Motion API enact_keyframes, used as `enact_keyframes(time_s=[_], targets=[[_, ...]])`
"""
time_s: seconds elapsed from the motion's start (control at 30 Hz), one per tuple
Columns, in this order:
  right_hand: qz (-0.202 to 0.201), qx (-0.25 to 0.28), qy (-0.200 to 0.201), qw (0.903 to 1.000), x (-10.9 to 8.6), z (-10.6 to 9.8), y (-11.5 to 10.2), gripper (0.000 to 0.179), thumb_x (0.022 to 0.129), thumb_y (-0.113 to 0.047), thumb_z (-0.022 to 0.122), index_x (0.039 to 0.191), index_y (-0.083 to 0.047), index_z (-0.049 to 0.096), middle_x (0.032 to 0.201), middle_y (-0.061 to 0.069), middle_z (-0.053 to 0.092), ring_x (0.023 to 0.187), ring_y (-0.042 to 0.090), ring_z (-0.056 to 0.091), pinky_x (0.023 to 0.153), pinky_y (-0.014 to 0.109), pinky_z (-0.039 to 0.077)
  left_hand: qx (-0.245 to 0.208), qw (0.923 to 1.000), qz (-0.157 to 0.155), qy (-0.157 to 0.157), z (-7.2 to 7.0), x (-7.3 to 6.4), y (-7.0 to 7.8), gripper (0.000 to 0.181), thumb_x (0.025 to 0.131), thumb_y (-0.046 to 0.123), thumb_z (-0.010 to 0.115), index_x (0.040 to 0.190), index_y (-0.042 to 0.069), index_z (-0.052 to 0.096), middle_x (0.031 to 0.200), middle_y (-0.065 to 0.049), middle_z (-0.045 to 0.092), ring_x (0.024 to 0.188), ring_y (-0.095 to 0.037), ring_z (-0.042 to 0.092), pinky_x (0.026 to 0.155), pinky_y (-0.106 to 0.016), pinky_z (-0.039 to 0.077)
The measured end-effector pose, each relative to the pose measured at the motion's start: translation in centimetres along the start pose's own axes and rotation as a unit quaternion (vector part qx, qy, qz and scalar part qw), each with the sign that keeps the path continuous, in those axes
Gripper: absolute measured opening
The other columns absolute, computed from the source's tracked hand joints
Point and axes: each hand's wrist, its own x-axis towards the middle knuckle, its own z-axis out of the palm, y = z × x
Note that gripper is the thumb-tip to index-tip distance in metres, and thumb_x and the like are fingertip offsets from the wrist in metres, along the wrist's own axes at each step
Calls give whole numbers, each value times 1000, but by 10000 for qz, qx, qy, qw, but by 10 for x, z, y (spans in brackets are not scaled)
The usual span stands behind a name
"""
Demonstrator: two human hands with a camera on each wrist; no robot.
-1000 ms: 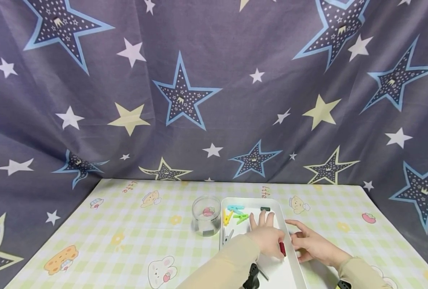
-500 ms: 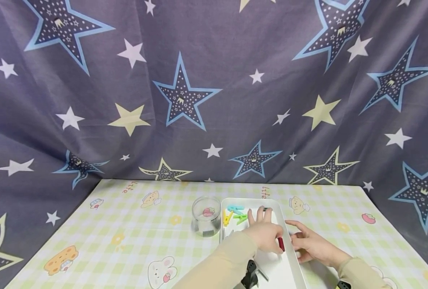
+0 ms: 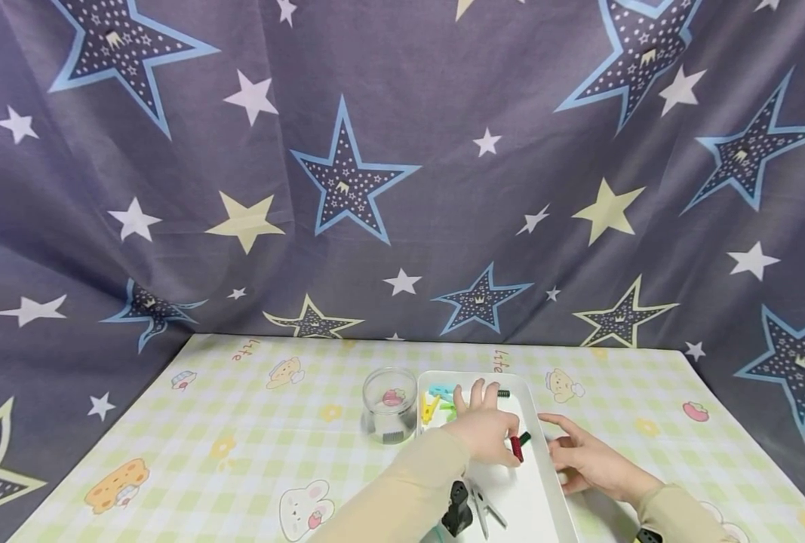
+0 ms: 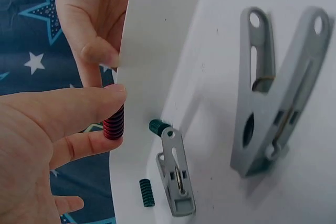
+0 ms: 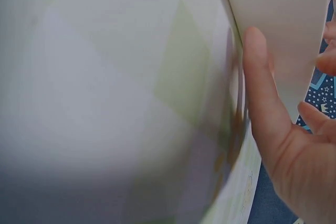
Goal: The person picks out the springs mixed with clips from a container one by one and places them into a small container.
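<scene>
- Toward the lower right of the head view, a person's left hand [image 3: 483, 435] is pinching a red spring [image 3: 517, 449], thumb at one end and a finger at the other, the other fingers spreading away.
- Over the right side of the white tray [image 3: 527, 501], the red spring is showing just beside a green spring [image 3: 525, 438]; whether it is touching the tray, the views are not making clear.
- At the tray's outer right wall, the right hand [image 3: 595, 457] is resting its relaxed fingers, apparently steadying it.
- Handling the coil well is likely calling for even, light pressure straight along its length, since overloading could be sending it buckling sideways.
- Large in the left wrist view, a grey clothespin [image 4: 265, 140] is lying in the tray, worth avoiding with the wrist.
</scene>
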Motion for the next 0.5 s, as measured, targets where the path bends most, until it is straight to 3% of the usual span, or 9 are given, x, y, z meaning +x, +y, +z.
enact_keyframes(time_s=[0.5], targets=[[56, 37, 105, 9999, 0, 2, 1, 80, 87, -6, 51, 147, 0, -1, 106, 10, 55, 85, 18, 65, 71, 36, 56, -260, 9994, 95, 190, -13, -12, -18, 25, 76, 41, 75, 84, 21, 64, 146, -14, 30, 139, -35, 17, 108, -63, 13]])
